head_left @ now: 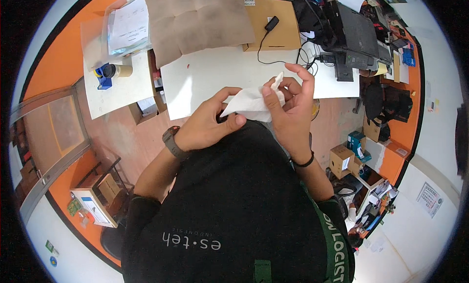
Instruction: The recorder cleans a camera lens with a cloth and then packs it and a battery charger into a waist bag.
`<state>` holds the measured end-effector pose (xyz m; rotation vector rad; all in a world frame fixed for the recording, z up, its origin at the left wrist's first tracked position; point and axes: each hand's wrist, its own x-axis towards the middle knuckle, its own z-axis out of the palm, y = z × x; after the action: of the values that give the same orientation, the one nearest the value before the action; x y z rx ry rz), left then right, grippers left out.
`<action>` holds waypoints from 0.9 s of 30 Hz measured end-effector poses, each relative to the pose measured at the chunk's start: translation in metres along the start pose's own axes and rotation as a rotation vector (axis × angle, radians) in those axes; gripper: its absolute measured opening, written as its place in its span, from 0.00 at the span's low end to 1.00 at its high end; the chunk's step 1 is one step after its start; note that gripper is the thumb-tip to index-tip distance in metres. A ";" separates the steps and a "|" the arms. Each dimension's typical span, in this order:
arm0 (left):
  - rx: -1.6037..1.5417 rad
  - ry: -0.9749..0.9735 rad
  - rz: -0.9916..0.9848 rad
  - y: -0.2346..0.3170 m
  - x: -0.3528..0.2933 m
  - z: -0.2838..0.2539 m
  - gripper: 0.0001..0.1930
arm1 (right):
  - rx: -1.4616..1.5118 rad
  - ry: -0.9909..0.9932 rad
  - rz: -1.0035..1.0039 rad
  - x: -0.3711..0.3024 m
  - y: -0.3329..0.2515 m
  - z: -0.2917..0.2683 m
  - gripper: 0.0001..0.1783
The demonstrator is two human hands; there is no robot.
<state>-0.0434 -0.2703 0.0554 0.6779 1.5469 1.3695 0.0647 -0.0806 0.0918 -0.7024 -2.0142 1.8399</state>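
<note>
Ten o'clock: our left hand curling at white tissue, pinch unclear. Near twelve: tissue sitting between hands, looking light, soft, tearable; we're judging bunched folds safest hold. Two o'clock: our right hand pinching tissue, thumb against fingers.

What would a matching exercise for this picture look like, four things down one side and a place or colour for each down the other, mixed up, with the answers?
1. tissue
2. watch
3. power adapter
4. cushion

A. lying on the cardboard box
B. between the left hand and the right hand
C. grey-brown
D. worn at the left hand's wrist

Pairs: 1-B, 2-D, 3-A, 4-C
</note>
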 end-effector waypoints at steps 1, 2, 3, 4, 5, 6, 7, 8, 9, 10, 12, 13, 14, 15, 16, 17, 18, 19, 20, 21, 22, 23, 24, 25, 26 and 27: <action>0.013 0.007 -0.006 0.003 0.005 0.000 0.26 | -0.001 0.004 -0.033 -0.003 -0.002 0.004 0.29; 0.027 0.015 -0.012 0.004 0.007 0.000 0.23 | -0.003 0.007 -0.066 -0.004 -0.004 0.006 0.26; 0.026 0.016 -0.011 0.002 0.008 0.000 0.23 | -0.004 0.006 -0.066 -0.002 -0.003 0.002 0.26; -0.050 0.064 -0.004 0.000 0.009 0.000 0.19 | -0.237 -0.065 -0.169 0.001 -0.001 -0.004 0.24; -0.126 0.113 0.002 -0.002 0.010 0.000 0.16 | -0.471 -0.135 -0.271 0.003 -0.001 -0.008 0.21; -0.125 0.115 0.003 0.000 0.011 -0.001 0.16 | -0.470 -0.137 -0.273 0.003 -0.002 -0.007 0.21; -0.102 0.164 0.099 0.002 0.012 -0.002 0.13 | -0.470 -0.155 -0.200 0.000 -0.003 -0.006 0.20; -0.079 0.212 0.194 0.004 0.013 -0.003 0.11 | -0.469 -0.174 -0.128 -0.001 -0.004 -0.004 0.20; -0.076 0.211 0.195 0.006 0.014 -0.006 0.11 | -0.467 -0.171 -0.129 0.000 -0.004 -0.003 0.20; -0.014 0.184 0.105 0.009 0.013 -0.009 0.11 | -0.596 -0.103 -0.331 0.000 -0.005 -0.002 0.21; 0.053 0.157 0.012 0.010 0.011 -0.012 0.11 | -0.716 -0.028 -0.533 0.001 -0.010 0.000 0.23; 0.063 0.133 0.077 0.010 0.012 -0.011 0.11 | -0.660 -0.138 -0.520 0.003 -0.014 -0.001 0.23; 0.072 0.108 0.141 0.010 0.013 -0.011 0.11 | -0.602 -0.247 -0.505 0.004 -0.016 -0.002 0.24; 0.077 0.105 0.141 0.007 0.011 -0.010 0.11 | -0.599 -0.243 -0.506 0.003 -0.009 -0.002 0.24; -0.113 0.086 0.134 0.004 0.009 -0.006 0.13 | -0.562 -0.294 -0.435 0.002 0.002 -0.003 0.23; -0.304 0.066 0.125 0.002 0.008 -0.005 0.15 | -0.524 -0.344 -0.364 0.001 0.008 -0.004 0.23; -0.298 0.064 0.123 0.001 0.009 -0.006 0.15 | -0.519 -0.340 -0.366 -0.001 0.010 -0.007 0.23; -0.587 0.053 0.084 0.000 0.008 -0.008 0.18 | -0.553 -0.292 -0.332 -0.004 0.011 -0.009 0.24; -0.875 0.042 0.042 -0.001 0.008 -0.010 0.21 | -0.586 -0.245 -0.297 -0.005 0.011 -0.010 0.24; -0.999 -0.020 0.029 0.003 0.009 -0.014 0.25 | -0.567 -0.199 -0.221 -0.004 0.006 -0.012 0.20; -0.994 -0.017 0.024 0.008 0.007 -0.014 0.25 | -0.560 -0.198 -0.219 -0.002 0.002 -0.012 0.20; -1.061 0.013 -0.005 0.015 0.007 -0.013 0.26 | -0.561 -0.146 -0.190 0.000 -0.001 -0.013 0.18; -1.128 0.042 -0.033 0.017 0.006 -0.013 0.27 | -0.562 -0.094 -0.160 0.001 -0.003 -0.013 0.18; -1.191 0.026 -0.031 0.017 0.005 -0.014 0.27 | -0.574 -0.102 -0.186 0.001 -0.007 -0.015 0.19; -1.188 0.029 -0.034 0.014 0.004 -0.016 0.27 | -0.569 -0.102 -0.185 0.000 -0.005 -0.016 0.19; -1.193 -0.006 -0.003 0.010 0.003 -0.018 0.27 | -0.590 -0.131 -0.092 0.001 -0.003 -0.018 0.18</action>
<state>-0.0623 -0.2740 0.0631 -0.0762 0.4917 1.9325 0.0734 -0.0655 0.0966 -0.6270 -2.6584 1.2616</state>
